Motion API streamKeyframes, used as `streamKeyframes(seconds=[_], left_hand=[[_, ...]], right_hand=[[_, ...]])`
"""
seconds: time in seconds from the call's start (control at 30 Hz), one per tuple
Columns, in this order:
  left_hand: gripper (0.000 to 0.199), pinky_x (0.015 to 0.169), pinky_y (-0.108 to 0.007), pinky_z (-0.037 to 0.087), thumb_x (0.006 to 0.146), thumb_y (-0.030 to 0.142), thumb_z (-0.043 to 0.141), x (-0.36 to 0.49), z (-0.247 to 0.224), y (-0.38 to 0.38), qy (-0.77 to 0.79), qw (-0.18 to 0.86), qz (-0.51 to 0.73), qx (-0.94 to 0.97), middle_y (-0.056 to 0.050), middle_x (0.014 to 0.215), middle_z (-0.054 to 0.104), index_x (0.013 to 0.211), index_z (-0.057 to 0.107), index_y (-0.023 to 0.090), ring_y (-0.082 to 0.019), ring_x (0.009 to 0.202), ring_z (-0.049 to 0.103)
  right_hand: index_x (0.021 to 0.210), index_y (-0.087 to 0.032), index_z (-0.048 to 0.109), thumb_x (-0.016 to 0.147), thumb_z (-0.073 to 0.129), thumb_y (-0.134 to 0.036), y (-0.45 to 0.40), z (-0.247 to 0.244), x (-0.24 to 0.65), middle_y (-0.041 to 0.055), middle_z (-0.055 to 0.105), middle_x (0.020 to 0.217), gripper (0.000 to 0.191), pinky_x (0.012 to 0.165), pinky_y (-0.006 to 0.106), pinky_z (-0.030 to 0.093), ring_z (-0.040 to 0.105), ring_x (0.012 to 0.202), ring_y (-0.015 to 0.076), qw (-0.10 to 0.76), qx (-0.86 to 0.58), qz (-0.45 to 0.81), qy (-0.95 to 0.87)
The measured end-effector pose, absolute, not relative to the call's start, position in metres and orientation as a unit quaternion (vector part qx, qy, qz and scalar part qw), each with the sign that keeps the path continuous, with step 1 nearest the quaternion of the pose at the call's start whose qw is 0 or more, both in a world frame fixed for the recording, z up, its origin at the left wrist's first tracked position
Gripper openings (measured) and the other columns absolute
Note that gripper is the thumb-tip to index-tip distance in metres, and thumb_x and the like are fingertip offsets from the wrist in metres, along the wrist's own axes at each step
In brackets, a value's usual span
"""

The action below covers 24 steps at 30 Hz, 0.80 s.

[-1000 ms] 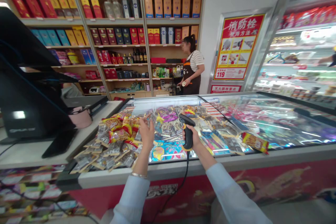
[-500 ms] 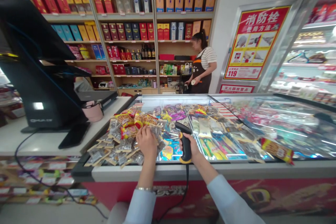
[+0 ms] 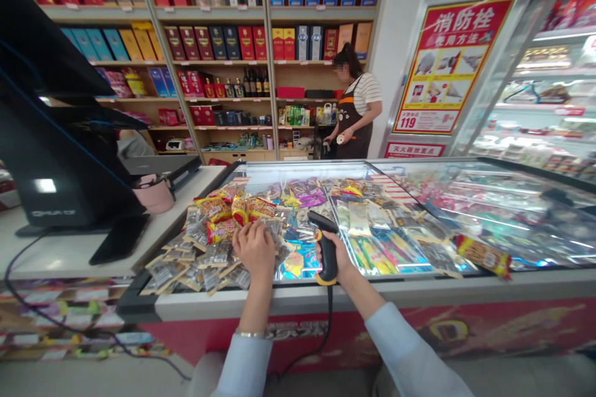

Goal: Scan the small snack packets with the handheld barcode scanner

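Observation:
My right hand is wrapped round the handle of a black and yellow barcode scanner, its head tilted up to the left over the glass-topped freezer. A cable hangs from the scanner's grip down the freezer's front. My left hand lies palm down on a heap of snack packets, fingers bent and slightly apart; its fingertips touch the heap. Beside those fingertips are red and yellow snack packets. Small clear and brown packets spread out left of and below the hand. What lies under the palm is hidden.
At left stands a black checkout terminal on a white counter, with a phone and a pink cup. One red and yellow packet lies on the freezer's right. Behind it, a person in an apron stands by shelves of boxes.
The view has tipped slightly downward and shifted. My left hand has moved slightly left over the heap, its fingers a little more spread. The scanner stays in my right hand.

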<state>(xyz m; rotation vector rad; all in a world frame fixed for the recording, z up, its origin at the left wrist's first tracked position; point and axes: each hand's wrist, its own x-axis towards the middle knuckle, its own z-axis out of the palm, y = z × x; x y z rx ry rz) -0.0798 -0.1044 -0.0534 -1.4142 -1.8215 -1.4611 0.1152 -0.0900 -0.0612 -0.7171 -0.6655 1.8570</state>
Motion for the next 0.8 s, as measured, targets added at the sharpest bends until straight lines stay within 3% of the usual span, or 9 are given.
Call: streamKeyframes(seconds=[0.57, 0.8], left_hand=[[0.02, 0.103, -0.047, 0.031, 0.081, 0.02, 0.048, -0.085, -0.059, -0.1, -0.667, 0.22, -0.505, -0.502, -0.008, 0.094, 0.071, 0.077, 0.067, 0.021, -0.027, 0.098, 0.055], [0.022, 0.103, -0.049, 0.03, 0.084, 0.027, 0.047, -0.068, -0.032, -0.104, -0.664, 0.22, -0.518, -0.493, -0.009, 0.091, 0.07, 0.08, 0.067, 0.02, -0.027, 0.096, 0.056]], right_hand=[[0.067, -0.016, 0.06, 0.073, 0.061, -0.04, -0.086, -0.063, 0.111, -0.001, 0.056, 0.049, 0.025, 0.039, 0.02, 0.041, 0.05, 0.038, 0.0095, 0.492, -0.298, 0.772, -0.271], [0.069, -0.016, 0.06, 0.073, 0.061, -0.041, -0.08, -0.048, 0.137, -0.0011, 0.056, 0.05, 0.025, 0.039, 0.019, 0.041, 0.05, 0.039, 0.0091, 0.524, -0.262, 0.762, -0.277]])
